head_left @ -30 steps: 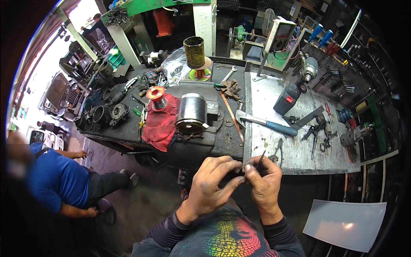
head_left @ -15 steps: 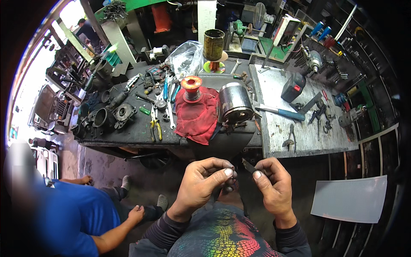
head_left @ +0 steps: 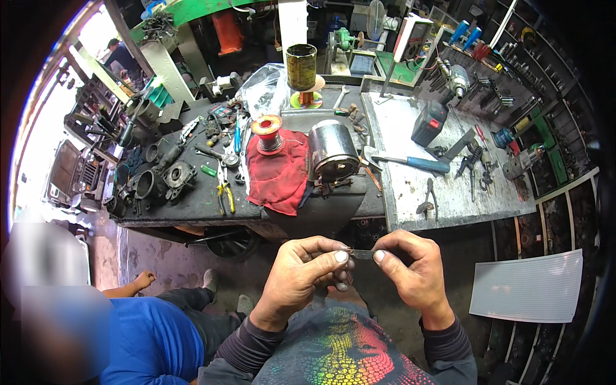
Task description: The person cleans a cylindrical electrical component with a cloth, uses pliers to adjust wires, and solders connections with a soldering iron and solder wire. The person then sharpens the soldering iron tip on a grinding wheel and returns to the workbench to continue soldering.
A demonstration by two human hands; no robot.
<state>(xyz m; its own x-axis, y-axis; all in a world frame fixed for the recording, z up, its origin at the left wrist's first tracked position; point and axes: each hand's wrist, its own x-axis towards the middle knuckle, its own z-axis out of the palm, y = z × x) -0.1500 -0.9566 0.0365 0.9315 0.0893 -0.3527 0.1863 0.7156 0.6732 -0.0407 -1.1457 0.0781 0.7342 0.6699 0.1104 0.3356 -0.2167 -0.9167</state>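
Observation:
Over my lap, close in front of my chest, both hands are closed and face each other. My right hand (head_left: 414, 273) pinches a short, dark, flat blade-like strip (head_left: 364, 255) between thumb and forefinger. The strip lies nearly level, and its far end reaches the fingertips of my left hand (head_left: 296, 274). Thumb and forefinger of that left hand press together on something too small and too hidden to name. Beyond my hands, a silver motor housing (head_left: 333, 149) lies on the bench beside a red cloth (head_left: 277, 176) with a spool of wire (head_left: 266, 133) on it.
The dark bench (head_left: 163, 210) carries metal castings (head_left: 151, 185) and yellow-handled pliers (head_left: 226, 199). On a pale board (head_left: 404, 192) to the right lie a blue-handled hammer (head_left: 414, 163) and a black battery pack (head_left: 428, 125). A person in a blue shirt (head_left: 154, 333) is close on my left.
My right hand has brought the strip from a slanted position, apart, to level against my left fingertips. The person in blue has leaned nearer, and my view has shifted slightly.

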